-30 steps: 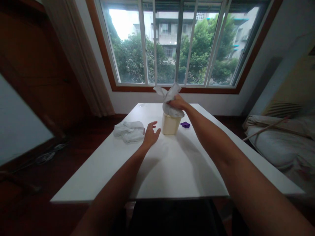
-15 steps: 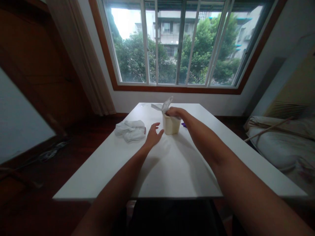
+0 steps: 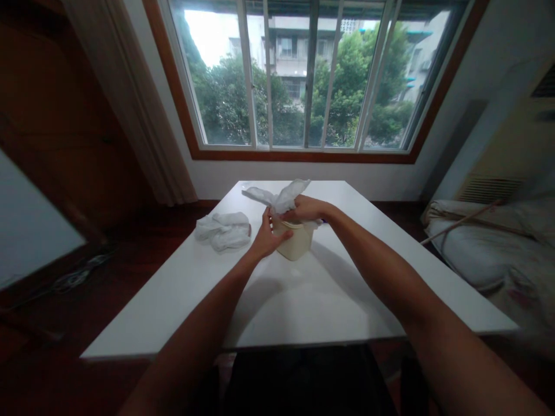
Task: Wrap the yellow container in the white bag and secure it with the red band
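A small cream-coloured bin (image 3: 295,244) is on the white table, tilted a little, with a whitish plastic bag (image 3: 284,198) sticking up from its mouth. At the bin's left rim is my left hand (image 3: 269,236), its thumb across the front and its fingers against the bag and far side. My right hand (image 3: 307,209) reaches over the mouth from the right, closed on the bag, with its fingertips partly hidden. A crumpled white plastic bag (image 3: 223,230) lies left of my left hand.
The white table (image 3: 182,306) spans the middle, its near edge close to my body. Behind my right wrist a bit of something purple (image 3: 324,221) shows. A window (image 3: 286,75) is beyond the table; a covered piece of furniture (image 3: 468,242) stands at the right.
My left hand has moved from beside the bin onto its rim. The bin has come slightly nearer and tilted, and the bag in its mouth is spread wider. My right hand stays at the mouth.
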Demonstrator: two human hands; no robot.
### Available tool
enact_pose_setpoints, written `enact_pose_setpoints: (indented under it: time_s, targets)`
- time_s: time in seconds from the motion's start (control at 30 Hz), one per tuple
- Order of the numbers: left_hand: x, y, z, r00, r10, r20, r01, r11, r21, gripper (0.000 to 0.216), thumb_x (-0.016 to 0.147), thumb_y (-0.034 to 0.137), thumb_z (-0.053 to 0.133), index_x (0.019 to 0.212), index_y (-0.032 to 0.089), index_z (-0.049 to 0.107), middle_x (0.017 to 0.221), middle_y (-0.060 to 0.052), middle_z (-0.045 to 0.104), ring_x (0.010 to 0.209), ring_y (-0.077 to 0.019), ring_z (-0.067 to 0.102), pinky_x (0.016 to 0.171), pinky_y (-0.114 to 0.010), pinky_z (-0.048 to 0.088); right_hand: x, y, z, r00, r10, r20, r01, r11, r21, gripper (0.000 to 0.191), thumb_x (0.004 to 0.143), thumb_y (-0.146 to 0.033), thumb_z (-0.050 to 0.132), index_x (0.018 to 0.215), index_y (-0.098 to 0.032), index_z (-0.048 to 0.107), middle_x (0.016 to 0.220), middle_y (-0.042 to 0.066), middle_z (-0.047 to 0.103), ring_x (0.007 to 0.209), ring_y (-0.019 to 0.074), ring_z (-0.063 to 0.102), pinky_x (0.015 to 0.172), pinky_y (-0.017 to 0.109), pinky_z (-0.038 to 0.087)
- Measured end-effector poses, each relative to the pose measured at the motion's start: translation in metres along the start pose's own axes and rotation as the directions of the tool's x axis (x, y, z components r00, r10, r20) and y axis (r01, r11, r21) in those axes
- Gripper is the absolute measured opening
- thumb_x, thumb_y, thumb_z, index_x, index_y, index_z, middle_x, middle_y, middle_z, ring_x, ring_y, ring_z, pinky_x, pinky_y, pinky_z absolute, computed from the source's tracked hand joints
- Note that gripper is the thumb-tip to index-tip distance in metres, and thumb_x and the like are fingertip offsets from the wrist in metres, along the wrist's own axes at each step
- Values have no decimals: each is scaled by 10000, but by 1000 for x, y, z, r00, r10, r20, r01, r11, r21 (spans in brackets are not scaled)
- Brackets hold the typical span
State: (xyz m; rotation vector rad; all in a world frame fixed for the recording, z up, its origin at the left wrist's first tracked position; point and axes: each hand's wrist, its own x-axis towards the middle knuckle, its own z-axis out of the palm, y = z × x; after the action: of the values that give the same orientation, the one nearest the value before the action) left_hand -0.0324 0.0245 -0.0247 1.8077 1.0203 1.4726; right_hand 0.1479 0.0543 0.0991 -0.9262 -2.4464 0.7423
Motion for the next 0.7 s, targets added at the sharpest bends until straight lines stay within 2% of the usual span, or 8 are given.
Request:
enact_pose_setpoints:
  time_s: [0.1, 0.17, 0.27, 0.37, 0.43, 0.53, 0.63, 0.7]
  targets:
    - [7, 14, -7, 999, 45, -13, -46, 997, -64, 1039, 676, 583, 791, 1488, 278, 220, 1508, -200, 381, 1299, -320, 520, 985, -477, 512, -32, -6, 0, 978, -119, -170, 136, 986, 93, 562, 679, -194, 760, 1226, -154, 636, 1128, 79, 708, 966, 218, 672, 892, 332, 530]
    - [12, 29, -11, 990, 109, -85, -115, 991, -75, 899, 730, 641, 718, 1445, 272, 315, 1496, -182, 409, 1323, -320, 502, 995, -472, 505, -48, -7, 2, 956, -155, -248, 191, 973, 130, 647, 674, -211, 776, 1292, -173, 591, 1180, 83, 687, 1008, 220, 665, 907, 339, 525]
    - [16, 52, -13, 959, 214, -186, -203, 976, 76, 688, 762, 585, 724, 1317, 244, 503, 1404, -133, 529, 1307, -300, 519, 1059, -469, 460, -61, -8, 5, 924, -264, -277, 286, 957, 40, 407, 715, -213, 736, 1118, -193, 682, 1104, 60, 698, 1001, 224, 655, 904, 337, 512]
    - [17, 61, -16, 937, 237, -257, -197, 965, 173, 424, 781, 493, 738, 1071, 192, 666, 1149, -98, 684, 1116, -260, 635, 1030, -432, 487, -67, -7, 5, 890, -358, -282, 354, 933, -66, 84, 739, -155, 646, 799, -181, 698, 954, 45, 685, 867, 195, 637, 800, 297, 503]
    - [20, 57, -21, 907, 180, -382, -158, 984, 87, 334, 791, 476, 724, 921, 170, 687, 971, -77, 718, 964, -225, 675, 957, -395, 529, -72, -4, 1, 879, -366, -305, 358, 930, -86, 95, 729, -123, 591, 712, -179, 667, 894, 45, 660, 804, 177, 611, 728, 276, 485]
    - [27, 44, -34, 831, 29, -556, -145, 975, -166, 317, 751, 455, 734, 859, 170, 646, 864, -46, 709, 848, -189, 679, 843, -356, 565, -81, 5, -6, 867, -349, -356, 342, 936, -84, 151, 702, -104, 532, 714, -186, 658, 887, 49, 648, 806, 174, 599, 704, 269, 466]
    - [33, 38, -52, 814, -57, -578, -145, 944, -297, 264, 707, 390, 723, 840, 201, 593, 803, -5, 679, 772, -161, 670, 749, -322, 564, -90, 19, -12, 846, -330, -419, 316, 943, -104, 141, 674, -106, 504, 646, -192, 613, 834, 42, 633, 771, 170, 580, 696, 274, 451]
    - [33, 41, -64, 831, -5, -556, -135, 968, -210, 224, 725, 371, 686, 853, 216, 589, 797, 1, 672, 781, -162, 672, 762, -328, 555, -96, 30, -16, 820, -314, -478, 298, 948, -111, 128, 667, -115, 505, 605, -193, 584, 791, 34, 617, 735, 168, 561, 696, 284, 447]
